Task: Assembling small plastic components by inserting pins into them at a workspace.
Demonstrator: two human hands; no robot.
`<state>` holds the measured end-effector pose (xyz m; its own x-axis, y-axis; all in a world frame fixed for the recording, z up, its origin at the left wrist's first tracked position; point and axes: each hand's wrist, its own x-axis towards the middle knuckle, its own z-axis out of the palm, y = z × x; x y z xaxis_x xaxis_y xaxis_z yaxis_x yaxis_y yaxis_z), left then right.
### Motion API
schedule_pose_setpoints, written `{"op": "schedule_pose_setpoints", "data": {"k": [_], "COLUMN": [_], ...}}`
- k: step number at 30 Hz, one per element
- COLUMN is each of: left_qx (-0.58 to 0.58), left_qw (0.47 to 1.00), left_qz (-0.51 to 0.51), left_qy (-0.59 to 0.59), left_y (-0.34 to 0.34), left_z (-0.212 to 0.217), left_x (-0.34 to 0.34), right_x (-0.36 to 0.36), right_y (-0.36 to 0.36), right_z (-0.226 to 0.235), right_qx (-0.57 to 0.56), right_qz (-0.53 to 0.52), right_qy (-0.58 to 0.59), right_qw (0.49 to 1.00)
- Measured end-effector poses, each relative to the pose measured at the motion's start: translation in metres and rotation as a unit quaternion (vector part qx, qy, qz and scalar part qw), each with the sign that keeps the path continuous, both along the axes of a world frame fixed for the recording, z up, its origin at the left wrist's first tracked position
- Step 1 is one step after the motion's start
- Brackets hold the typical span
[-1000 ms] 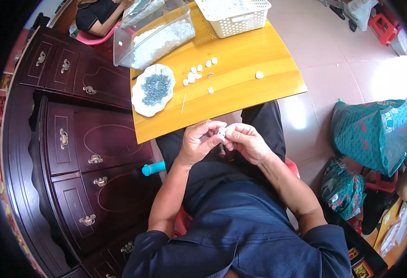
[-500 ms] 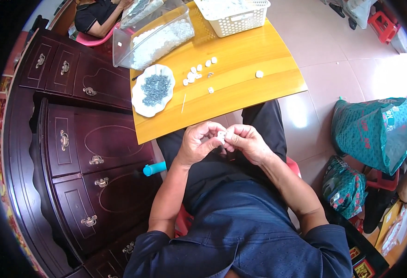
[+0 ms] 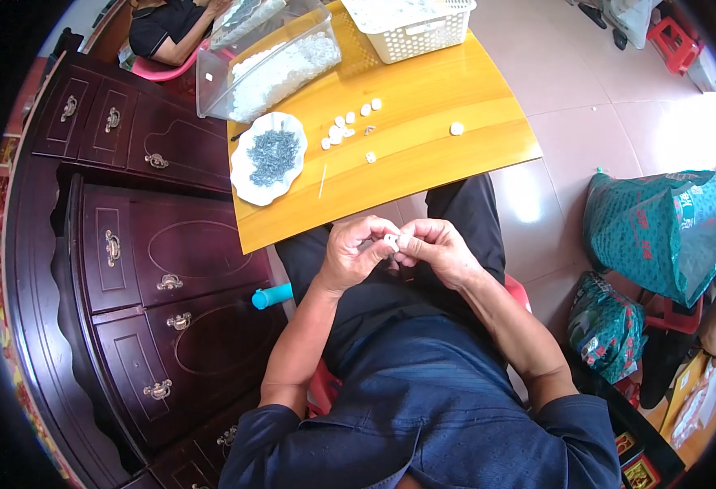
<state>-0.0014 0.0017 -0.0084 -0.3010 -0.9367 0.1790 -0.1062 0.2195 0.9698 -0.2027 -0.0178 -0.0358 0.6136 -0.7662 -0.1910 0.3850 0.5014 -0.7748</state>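
Observation:
Over my lap, in front of the table edge, I hold a small white plastic piece (image 3: 391, 241) with a dark spot on it. My left hand (image 3: 349, 254) pinches the piece between thumb and curled fingers. From the other side, my right hand (image 3: 438, 251) has its thumb and forefinger closed at the piece's right edge. Anything else inside the right fingers is hidden. Several similar white pieces (image 3: 336, 137) lie on the yellow table (image 3: 423, 155). A white scalloped dish (image 3: 246, 183) on the left holds many small dark metal pins or screws (image 3: 273, 157).
Behind the dish stands a clear bin (image 3: 211, 90) of white parts, with a white basket (image 3: 419, 42) to its right. A thin white stick (image 3: 322, 181) lies near the front edge. Dark cabinets (image 3: 170, 244), a turquoise bottle (image 3: 272, 296) and teal bags (image 3: 651, 232) flank me. Another person (image 3: 174, 37) sits far left.
Both hands stay at the same spot over my lap. The white piece has turned slightly between the fingers, and the fingers have shifted a little.

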Motion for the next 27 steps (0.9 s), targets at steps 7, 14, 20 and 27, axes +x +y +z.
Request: {"op": "schedule_pose_setpoints", "data": {"k": [7,14,20,27], "left_qx": [0.084,0.04,0.062,0.084], "left_qw": [0.993,0.998,0.995,0.99], "left_qz": [-0.003,-0.03,-0.031,-0.016], "left_qy": [0.08,0.043,0.067,0.108], "left_y": [0.002,-0.004,-0.008,-0.015], "left_z": [0.002,0.003,0.005,0.001], "left_x": [0.003,0.009,0.003,-0.005], "right_x": [0.004,0.004,-0.001,-0.001], "right_y": [0.0,-0.002,-0.004,-0.008], "right_z": [0.003,0.006,0.005,0.008], "right_qx": [0.016,0.0,0.007,0.03], "right_qz": [0.012,0.009,0.01,-0.046], "right_qy": [0.003,-0.013,-0.001,0.004], "right_qw": [1.0,1.0,1.0,0.999]}}
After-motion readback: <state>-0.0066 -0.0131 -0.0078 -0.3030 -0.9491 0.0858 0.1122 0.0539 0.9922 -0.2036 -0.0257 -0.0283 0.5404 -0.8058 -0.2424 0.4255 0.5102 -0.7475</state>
